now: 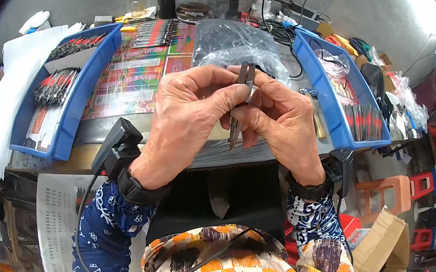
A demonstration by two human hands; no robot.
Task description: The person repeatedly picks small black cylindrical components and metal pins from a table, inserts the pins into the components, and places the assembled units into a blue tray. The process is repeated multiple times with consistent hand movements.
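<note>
Both hands meet in front of me, above the near edge of the table, around a slim dark metal tool point(246, 75). Its upper end splits into two prongs and its lower end tapers to a point; the middle is covered by fingers, and I cannot tell its exact kind. My left hand point(187, 112) pinches it near the upper part between thumb and fingers. My right hand point(284, 119) grips it lower down, with the thumb pressed on its side. The tool is tilted, point toward me.
At the left, a blue tray point(65, 126) holds bundles of slim black-and-red pieces. More stand in the right blue tray point(345, 119). Similar pieces point(155, 33) lie in a row on a colourful printed sheet point(130, 76). Behind my hands rests a clear plastic bag point(235, 40).
</note>
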